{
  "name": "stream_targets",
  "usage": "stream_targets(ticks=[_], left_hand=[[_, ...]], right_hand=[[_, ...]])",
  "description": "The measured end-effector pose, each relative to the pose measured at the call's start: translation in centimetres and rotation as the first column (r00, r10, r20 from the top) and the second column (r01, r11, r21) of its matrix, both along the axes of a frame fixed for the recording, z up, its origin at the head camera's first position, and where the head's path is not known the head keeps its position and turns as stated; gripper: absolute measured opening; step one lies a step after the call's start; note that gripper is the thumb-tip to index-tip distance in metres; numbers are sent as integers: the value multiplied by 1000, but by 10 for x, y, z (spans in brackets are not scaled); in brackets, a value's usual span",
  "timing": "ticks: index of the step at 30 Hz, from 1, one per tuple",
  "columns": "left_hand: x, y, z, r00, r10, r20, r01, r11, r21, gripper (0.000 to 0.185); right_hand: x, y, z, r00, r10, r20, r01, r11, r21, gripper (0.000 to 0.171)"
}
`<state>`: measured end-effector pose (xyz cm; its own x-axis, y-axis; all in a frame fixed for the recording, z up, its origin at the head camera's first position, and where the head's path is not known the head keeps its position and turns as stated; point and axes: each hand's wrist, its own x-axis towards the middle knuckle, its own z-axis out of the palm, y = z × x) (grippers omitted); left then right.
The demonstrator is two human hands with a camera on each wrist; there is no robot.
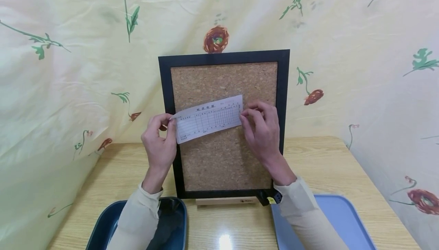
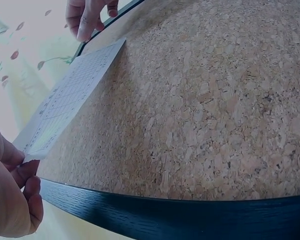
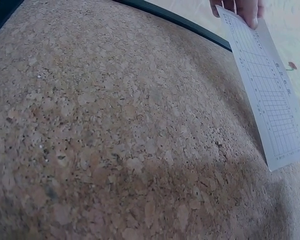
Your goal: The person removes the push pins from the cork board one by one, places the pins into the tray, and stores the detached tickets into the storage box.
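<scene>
A white printed paper form [image 1: 209, 118] with a ruled table slants across a black-framed cork board [image 1: 223, 170]. My left hand [image 1: 159, 139] pinches the form's left end between thumb and fingers, and in the left wrist view this hand [image 2: 12, 190] is beside the frame. At the form's right end, my right hand [image 1: 262, 128] has its fingers bent, thumb and forefinger close together. The left wrist view shows a small gap between the right hand [image 2: 90, 17] and the form [image 2: 72, 95]. Whether those fingers hold anything small is hidden. Part of the form stands off the cork.
The board stands upright on a wooden table [image 1: 212, 227], with a pale wooden strip [image 1: 226, 201] at its foot. A dark blue tray [image 1: 183, 223] lies front left, and a light blue tray [image 1: 337, 212] front right. A flowered cloth [image 1: 85, 71] hangs behind.
</scene>
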<state>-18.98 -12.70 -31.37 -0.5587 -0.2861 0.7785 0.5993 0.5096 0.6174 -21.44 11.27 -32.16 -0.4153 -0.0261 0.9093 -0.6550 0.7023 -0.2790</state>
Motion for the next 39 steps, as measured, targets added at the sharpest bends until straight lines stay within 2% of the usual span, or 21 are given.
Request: stream_targets(ticks=[8, 19, 27, 39], left_hand=[[2, -3, -3, 999, -14, 34, 14, 1000, 8, 8], [3, -10, -8, 999, -25, 35, 25, 1000, 15, 7], [6, -13, -11, 998, -13, 56, 12, 1000, 7, 9], [8, -15, -15, 997, -28, 79, 27, 999, 17, 9]], right_hand=[[0, 4, -2, 1000, 1, -1, -1, 1000, -16, 9], [0, 7, -7, 1000, 1, 0, -1, 1000, -22, 9], [0, 9, -11, 1000, -4, -4, 4, 1000, -14, 8], [3, 12, -14, 1000, -26, 3, 26, 1000, -3, 10]])
